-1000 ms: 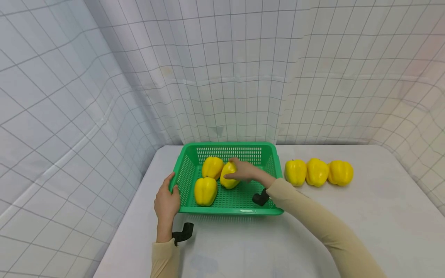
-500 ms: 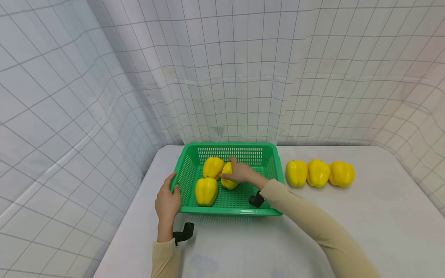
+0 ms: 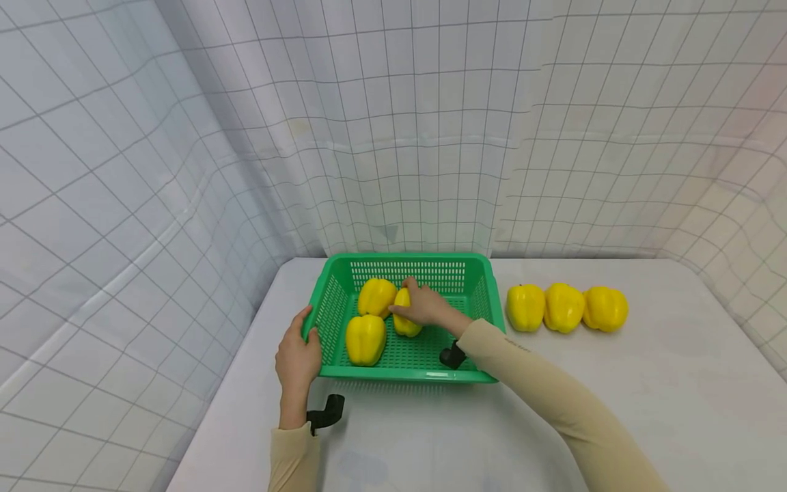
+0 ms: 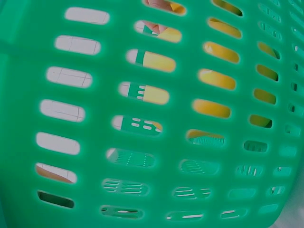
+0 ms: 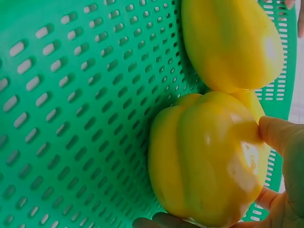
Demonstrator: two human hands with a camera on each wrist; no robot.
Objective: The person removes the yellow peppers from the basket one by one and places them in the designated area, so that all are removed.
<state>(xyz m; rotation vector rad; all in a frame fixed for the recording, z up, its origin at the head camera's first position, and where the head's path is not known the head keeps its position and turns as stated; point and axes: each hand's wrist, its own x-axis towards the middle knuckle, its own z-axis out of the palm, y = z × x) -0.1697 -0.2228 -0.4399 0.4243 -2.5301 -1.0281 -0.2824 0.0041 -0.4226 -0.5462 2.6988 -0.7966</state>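
Note:
A green perforated basket (image 3: pixel 408 374) stands on the white table. My left hand (image 3: pixel 298 355) grips its left rim, near the front corner. Inside the basket my right hand (image 3: pixel 429 305) holds a yellow bell pepper (image 3: pixel 402 320), thumb on one side and fingers on the other; the right wrist view shows this bell pepper (image 5: pixel 204 161) low against the basket floor. Two more yellow bell peppers lie to its left, a rear bell pepper (image 3: pixel 376 296) and a front bell pepper (image 3: pixel 365 340). In the left wrist view the basket wall (image 4: pixel 95 133) hides most of the inside.
Right of the basket, three yellow bell peppers sit in a row: a left one (image 3: pixel 525 307), a middle one (image 3: pixel 563 307) and a right one (image 3: pixel 605 309). A white gridded curtain (image 3: pixel 430 137) hangs behind the table (image 3: pixel 430 437) and along both sides.
My right hand has turned slightly over the bell pepper, its wrist shifting a little left, and the pepper stays almost in place. The left hand keeps its grip on the basket rim.

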